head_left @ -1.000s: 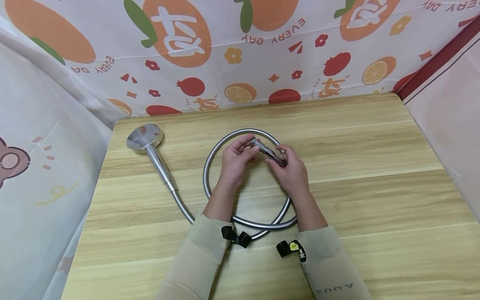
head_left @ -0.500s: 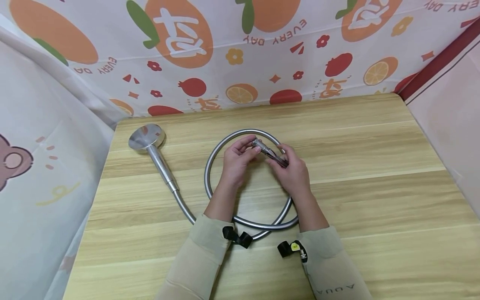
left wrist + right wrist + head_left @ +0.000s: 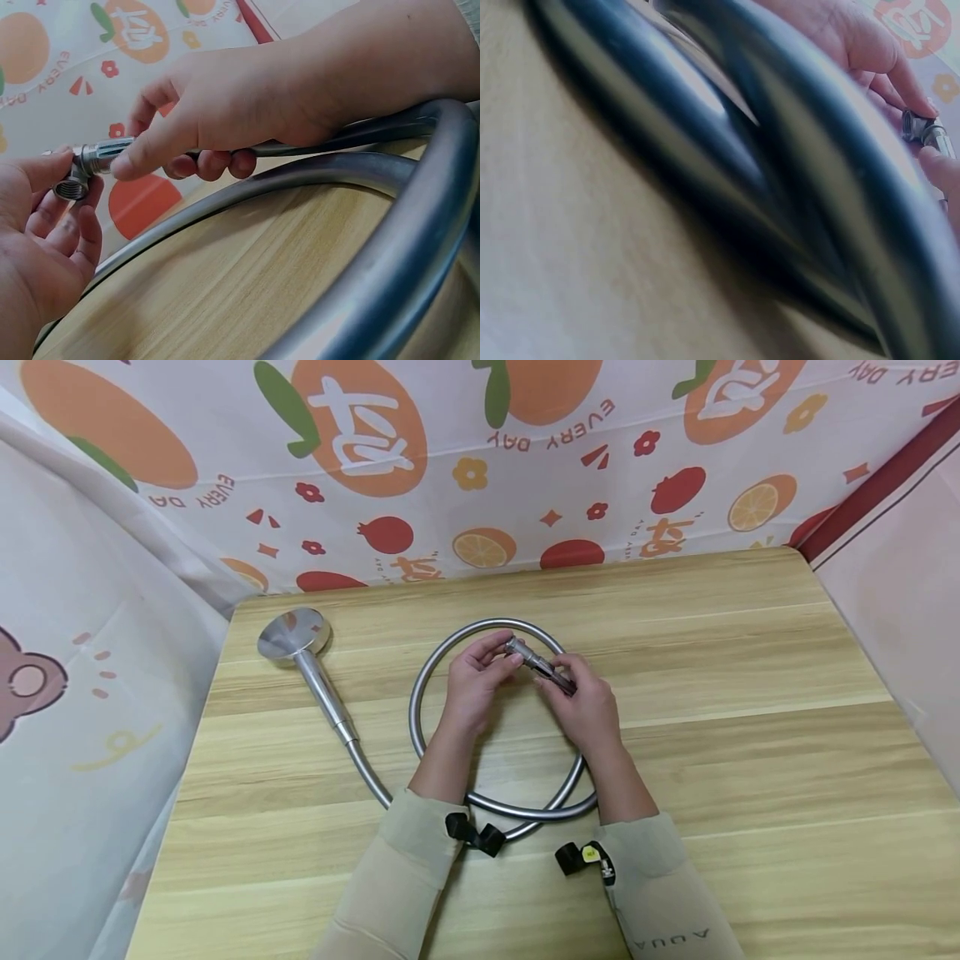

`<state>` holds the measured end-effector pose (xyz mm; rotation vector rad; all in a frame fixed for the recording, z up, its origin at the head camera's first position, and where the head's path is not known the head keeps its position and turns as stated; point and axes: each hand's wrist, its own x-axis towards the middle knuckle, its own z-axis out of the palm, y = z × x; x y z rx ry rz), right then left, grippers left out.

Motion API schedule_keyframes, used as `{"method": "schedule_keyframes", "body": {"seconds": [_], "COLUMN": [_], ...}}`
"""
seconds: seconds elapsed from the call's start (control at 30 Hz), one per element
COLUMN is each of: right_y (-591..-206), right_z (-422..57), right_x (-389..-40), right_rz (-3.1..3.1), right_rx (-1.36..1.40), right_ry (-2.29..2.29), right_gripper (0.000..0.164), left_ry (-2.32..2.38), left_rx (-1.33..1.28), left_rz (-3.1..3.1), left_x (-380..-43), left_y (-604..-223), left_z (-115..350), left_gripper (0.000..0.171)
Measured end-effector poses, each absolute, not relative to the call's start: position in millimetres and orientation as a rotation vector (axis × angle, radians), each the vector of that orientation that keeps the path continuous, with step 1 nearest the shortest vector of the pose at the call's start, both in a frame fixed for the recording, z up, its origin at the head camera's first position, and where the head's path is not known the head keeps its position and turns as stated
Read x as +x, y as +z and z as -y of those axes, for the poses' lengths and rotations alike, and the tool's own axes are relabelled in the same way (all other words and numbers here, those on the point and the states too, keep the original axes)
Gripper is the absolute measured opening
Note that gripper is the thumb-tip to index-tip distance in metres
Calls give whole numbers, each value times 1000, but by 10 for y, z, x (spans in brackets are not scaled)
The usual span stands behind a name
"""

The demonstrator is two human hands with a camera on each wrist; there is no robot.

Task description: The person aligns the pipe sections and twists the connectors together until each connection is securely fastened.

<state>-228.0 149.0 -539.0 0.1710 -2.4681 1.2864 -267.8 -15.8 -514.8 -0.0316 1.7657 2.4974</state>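
My left hand [image 3: 472, 685] pinches a small metal elbow fitting [image 3: 72, 186] between thumb and fingers. The fitting's threaded round opening faces down toward the camera in the left wrist view. Against its other arm sits the ribbed connector [image 3: 112, 150] of a metal shower hose [image 3: 415, 693]. My right hand [image 3: 587, 703] grips this hose end, thumb and index finger close to the connector and the other fingers curled beneath. Both hands are held above the loop of hose. In the right wrist view, the hose covers part of my left hand [image 3: 862, 45].
A chrome shower head [image 3: 292, 635] lies at the left on the wooden table [image 3: 750, 710], joined to the hose's other end. The hose passes under my left forearm and crosses itself near the sleeves. A fruit-print cloth [image 3: 517, 510] hangs behind the table.
My right thumb and fingers have shifted slightly on the hose end. The left hand keeps its hold on the fitting, and the shower head has stayed in place.
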Motion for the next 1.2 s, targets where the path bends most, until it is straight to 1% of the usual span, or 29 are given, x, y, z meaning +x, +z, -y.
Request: {"method": "schedule_keyframes", "body": {"seconds": [0.07, 0.1, 0.3, 0.33, 0.47, 0.53, 0.7, 0.73, 0.83, 0.87, 1.0, 1.1, 1.13, 1.2], "right_y": [-5390, -5390, -5379, -5379, -5379, -5375, -5371, -5374, -5374, -5373, -5361, -5365, -5372, -5371], "right_z": [-1492, -1494, -1493, -1491, -1488, -1487, -1490, -1490, -1491, -1491, -1490, -1492, -1491, -1491], "right_x": [-2281, -2280, -2274, -2275, -2277, -2277, -2271, -2273, -2275, -2276, -2269, -2267, -2269, -2269], "right_rz": [2465, 2467, 2490, 2496, 2513, 2513, 2516, 2523, 2538, 2539, 2551, 2541, 2541, 2540], "right_rx": [176, 177, 166, 170, 174, 172, 158, 159, 171, 169, 153, 161, 168, 180], "right_ry": [1277, 1274, 1311, 1306, 1264, 1270, 1302, 1292, 1259, 1256, 1271, 1268, 1260, 1248], "right_gripper": [27, 28, 43, 43, 27, 30, 43, 43, 30, 28, 36, 41, 40, 34], "left_ry": [2497, 2495, 2498, 2500, 2495, 2495, 2497, 2496, 2493, 2491, 2490, 2489, 2490, 2489], "left_rx": [-31, -33, -28, -27, -24, -24, -5, -1, -4, -4, -2, -2, -7, -15], "left_rz": [-1764, -1766, -1762, -1760, -1768, -1768, -1766, -1768, -1772, -1773, -1770, -1774, -1774, -1779], "left_x": [-2680, -2680, -2679, -2678, -2673, -2670, -2669, -2670, -2671, -2670, -2666, -2664, -2664, -2666], "left_y": [-5152, -5151, -5153, -5154, -5145, -5141, -5144, -5146, -5143, -5139, -5131, -5127, -5127, -5131], "left_z": [159, 159, 164, 165, 165, 163, 160, 161, 160, 159, 155, 155, 155, 156], "left_gripper": [45, 45, 47, 47, 46, 44, 44, 44, 44, 44, 45, 42, 40, 38]}}
